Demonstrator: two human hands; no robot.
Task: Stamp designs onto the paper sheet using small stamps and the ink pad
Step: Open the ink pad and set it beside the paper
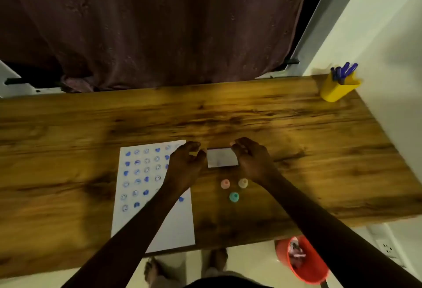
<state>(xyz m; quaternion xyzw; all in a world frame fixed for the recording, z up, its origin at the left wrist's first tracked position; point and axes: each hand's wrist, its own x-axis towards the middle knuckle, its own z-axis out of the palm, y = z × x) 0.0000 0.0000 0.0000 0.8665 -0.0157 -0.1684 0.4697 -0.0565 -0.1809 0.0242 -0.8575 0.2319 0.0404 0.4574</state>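
Paper sheet (173, 226), blue-stamped, lies flat; both hands' curled grips (186, 164) (252, 161) pinch the rectangular white ink pad (222, 158).

Both bare forearms reached forward over the desk, left hand (186, 162) curled, fingers bent, right hand (251, 160) curled alike, hands near, apart.

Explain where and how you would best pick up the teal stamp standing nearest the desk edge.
Probably pinch the teal stamp by its round sides, coming straight down from above. It stands upright and apart from the pink stamp and cream stamp, leaving finger room around it.
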